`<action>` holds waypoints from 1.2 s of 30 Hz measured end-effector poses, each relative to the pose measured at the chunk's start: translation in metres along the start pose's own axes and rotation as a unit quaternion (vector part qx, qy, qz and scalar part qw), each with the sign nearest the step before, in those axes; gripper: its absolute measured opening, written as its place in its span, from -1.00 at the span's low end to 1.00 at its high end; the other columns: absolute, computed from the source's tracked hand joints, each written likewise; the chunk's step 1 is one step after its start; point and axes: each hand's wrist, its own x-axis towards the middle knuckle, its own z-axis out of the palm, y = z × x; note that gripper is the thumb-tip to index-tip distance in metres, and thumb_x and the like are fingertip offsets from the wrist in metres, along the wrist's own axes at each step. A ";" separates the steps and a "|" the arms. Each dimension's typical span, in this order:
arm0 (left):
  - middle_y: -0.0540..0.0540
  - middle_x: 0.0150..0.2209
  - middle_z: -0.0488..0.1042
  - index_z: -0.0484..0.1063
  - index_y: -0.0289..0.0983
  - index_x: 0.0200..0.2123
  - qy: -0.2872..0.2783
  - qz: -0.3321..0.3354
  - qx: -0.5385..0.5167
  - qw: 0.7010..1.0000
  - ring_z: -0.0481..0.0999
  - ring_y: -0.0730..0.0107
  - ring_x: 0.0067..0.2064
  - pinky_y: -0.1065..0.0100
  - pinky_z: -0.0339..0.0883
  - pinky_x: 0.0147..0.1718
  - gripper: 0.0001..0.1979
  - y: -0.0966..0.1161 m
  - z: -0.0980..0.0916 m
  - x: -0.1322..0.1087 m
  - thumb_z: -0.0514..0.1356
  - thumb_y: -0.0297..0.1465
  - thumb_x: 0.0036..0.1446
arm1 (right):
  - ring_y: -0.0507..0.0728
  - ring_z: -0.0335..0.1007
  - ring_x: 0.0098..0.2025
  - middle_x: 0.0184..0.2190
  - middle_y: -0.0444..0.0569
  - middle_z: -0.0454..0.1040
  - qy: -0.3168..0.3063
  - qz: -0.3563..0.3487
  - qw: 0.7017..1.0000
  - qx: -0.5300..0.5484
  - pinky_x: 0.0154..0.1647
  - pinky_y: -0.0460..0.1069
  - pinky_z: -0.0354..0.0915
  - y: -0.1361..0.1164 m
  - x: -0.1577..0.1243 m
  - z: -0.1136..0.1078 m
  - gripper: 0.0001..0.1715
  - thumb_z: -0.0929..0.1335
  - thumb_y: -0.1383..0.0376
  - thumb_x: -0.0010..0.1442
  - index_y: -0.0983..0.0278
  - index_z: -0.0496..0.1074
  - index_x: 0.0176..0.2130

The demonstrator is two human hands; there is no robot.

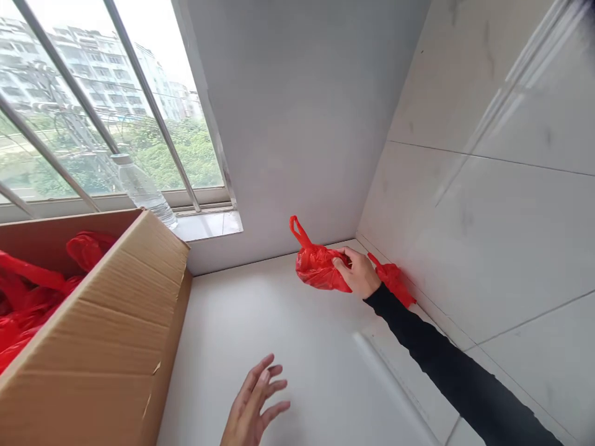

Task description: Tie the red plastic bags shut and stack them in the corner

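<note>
Head view: crumpled red plastic bag is gripped by the right hand, grip closed on its right end, loop handle up-left. Left hand is open, empty, nearer the brown cardboard box, well apart from the bag.

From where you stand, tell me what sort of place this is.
Probably an upper-floor room in a flat: a barred window looks onto apartment blocks, walls are tiled, and a cardboard box of red bags sits on the white counter.
</note>
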 end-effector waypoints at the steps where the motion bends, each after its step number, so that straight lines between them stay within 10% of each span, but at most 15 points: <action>1: -0.19 0.12 0.46 0.43 -0.12 0.12 -0.009 -0.002 -0.043 0.999 0.44 0.00 0.13 0.10 0.48 -0.06 -0.41 -0.002 0.007 0.006 0.28 0.01 0.08 | 0.11 0.43 -0.27 -0.28 -0.04 0.55 -0.024 -0.001 0.998 0.057 -0.20 0.00 0.34 -0.013 -0.014 0.003 -0.72 0.24 0.18 0.34 0.25 0.47 -0.12; 6: -0.16 0.18 0.42 0.33 -0.07 0.21 -0.049 0.024 -0.198 0.979 0.40 0.00 0.20 0.11 0.43 0.03 -0.41 -0.018 0.017 0.021 0.28 -0.07 0.13 | 0.14 0.46 -0.17 -0.21 -0.01 0.54 -0.242 0.078 0.941 0.224 -0.16 0.03 0.40 -0.043 -0.086 0.025 -0.56 0.28 -0.02 0.32 0.23 0.49 -0.06; 14: -0.18 0.02 0.55 0.43 -0.20 0.04 0.004 0.021 -0.029 0.999 0.53 0.03 0.03 0.22 0.42 -0.08 -0.48 -0.046 0.008 0.000 0.37 -0.14 0.04 | 0.26 0.30 0.21 0.17 0.12 0.38 -0.300 0.128 0.911 0.252 0.23 0.21 0.23 -0.030 -0.138 0.068 -0.07 0.45 0.00 0.15 0.17 0.11 0.36; 20: -0.19 0.01 0.55 0.43 -0.21 0.09 -0.026 -0.001 -0.040 0.999 0.54 0.06 -0.03 0.26 0.42 -0.17 -0.49 -0.042 0.008 -0.004 0.33 -0.17 0.09 | 0.14 0.47 -0.21 -0.23 -0.06 0.56 -0.271 0.168 0.889 0.328 -0.12 0.04 0.39 -0.029 -0.142 0.085 -0.70 0.28 0.23 0.29 0.24 0.47 -0.03; 27: -0.11 -0.14 0.58 0.48 -0.24 -0.03 -0.014 -0.014 -0.040 0.999 0.55 0.20 -0.18 0.30 0.40 -0.22 -0.59 -0.047 0.007 -0.005 0.32 -0.15 0.12 | 0.15 0.51 -0.15 -0.08 0.00 0.55 -0.296 0.255 0.812 0.433 -0.07 0.06 0.39 -0.025 -0.150 0.084 -0.52 0.37 0.14 0.26 0.22 0.35 0.13; 36: -0.11 -0.17 0.59 0.49 -0.22 -0.04 -0.034 -0.026 0.004 0.999 0.56 0.18 -0.19 0.29 0.40 -0.21 -0.56 -0.050 0.002 -0.002 0.32 -0.10 0.08 | 0.07 0.39 -0.37 -0.39 -0.10 0.50 -0.291 0.246 0.828 0.411 -0.28 -0.01 0.32 -0.025 -0.152 0.089 -0.61 0.36 0.01 0.27 0.30 0.50 -0.26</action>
